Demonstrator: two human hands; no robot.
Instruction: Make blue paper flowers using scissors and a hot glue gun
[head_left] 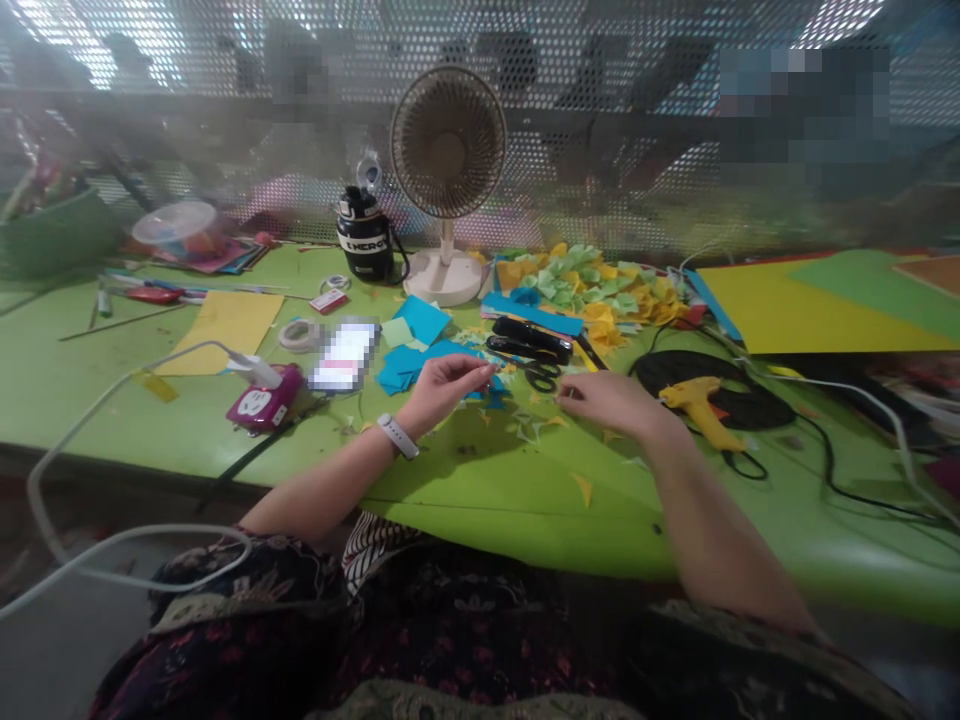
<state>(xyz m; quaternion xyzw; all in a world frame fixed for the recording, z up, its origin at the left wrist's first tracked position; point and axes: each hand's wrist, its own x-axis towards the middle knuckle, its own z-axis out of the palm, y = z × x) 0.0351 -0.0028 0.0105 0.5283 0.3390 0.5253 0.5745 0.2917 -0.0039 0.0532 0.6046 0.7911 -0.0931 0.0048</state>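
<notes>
Seemingly the left hand [446,392] pinches a small scrap [487,373] above the blue paper pieces [409,366], the right hand [611,400], fingers too blurred to read, on the green table [487,490]; a draught from the fan [448,140] could snatch it.

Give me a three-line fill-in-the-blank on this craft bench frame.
1. The glue gun beside the right hand is ____.
2. The wrist behind the left hand wears a white ____.
3. The table under the desk fan is ____.
Missing words: yellow; watch; green.
</notes>
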